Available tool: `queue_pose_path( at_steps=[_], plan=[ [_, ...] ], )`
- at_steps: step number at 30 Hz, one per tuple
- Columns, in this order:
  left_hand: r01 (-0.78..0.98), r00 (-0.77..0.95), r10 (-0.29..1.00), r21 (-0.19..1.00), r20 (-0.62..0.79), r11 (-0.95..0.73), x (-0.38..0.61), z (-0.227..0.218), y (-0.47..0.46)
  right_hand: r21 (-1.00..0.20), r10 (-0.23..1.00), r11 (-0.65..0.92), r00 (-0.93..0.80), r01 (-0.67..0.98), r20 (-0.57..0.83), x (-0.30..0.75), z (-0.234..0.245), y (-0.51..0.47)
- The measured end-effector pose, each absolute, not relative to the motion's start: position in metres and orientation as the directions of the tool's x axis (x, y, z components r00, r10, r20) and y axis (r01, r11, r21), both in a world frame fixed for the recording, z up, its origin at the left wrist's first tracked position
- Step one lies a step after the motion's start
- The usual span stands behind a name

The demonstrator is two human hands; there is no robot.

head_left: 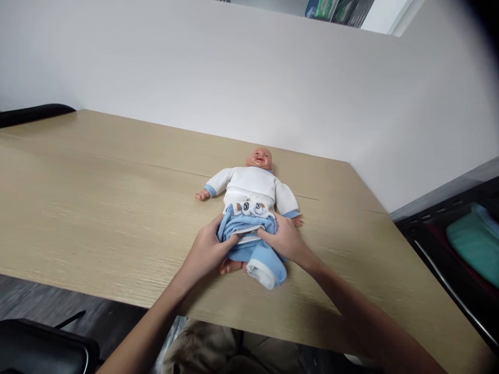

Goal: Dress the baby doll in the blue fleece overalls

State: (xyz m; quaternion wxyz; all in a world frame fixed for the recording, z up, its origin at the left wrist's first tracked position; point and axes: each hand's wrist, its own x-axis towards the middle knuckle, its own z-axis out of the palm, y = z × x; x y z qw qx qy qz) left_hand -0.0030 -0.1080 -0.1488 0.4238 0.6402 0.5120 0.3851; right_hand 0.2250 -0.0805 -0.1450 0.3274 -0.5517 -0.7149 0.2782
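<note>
A baby doll [251, 179] lies face up on the table, its head toward the wall, in a white long-sleeved top with blue cuffs. Bunched over its lower body is a blue doll's garment [249, 223] with white trim and embroidered eyes on a white part. One leg of this garment, with a white end, hangs toward me; a bare doll foot [230, 266] shows beside it. My left hand [210, 241] grips the garment's left side, thumb on top. On the right side, my right hand [286, 239] pinches its edge. The fingers underneath are partly hidden by cloth.
The light wooden table [117, 208] runs up to a pale wall [195, 78]. A black chair [42, 345] is at the lower left, and another dark chair back [39, 111] at the far left. Right of the table, a black rack [424, 236] holds green cloth [473, 241].
</note>
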Motion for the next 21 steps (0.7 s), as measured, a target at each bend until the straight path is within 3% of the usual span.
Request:
queue_pose_path(
  at_steps=[6,14,21],
  plan=[
    [0.287,0.172,0.983,0.952,0.056,-0.105,0.000,-0.137,-0.105,-0.658,0.943,0.333,-0.243,0.675,0.228,0.224,-0.109,-0.068],
    [0.240,0.126,0.984,0.966,-0.126,0.093,-0.026,-0.143,-0.155,-0.669,0.931,0.244,-0.363,0.702,-0.041,0.194,-0.096,-0.117],
    [0.370,0.088,0.979,0.918,-0.185,0.140,-0.030,-0.163,-0.168,-0.583,0.922,0.249,-0.373,0.774,-0.101,0.186,-0.110,-0.118]
  ],
)
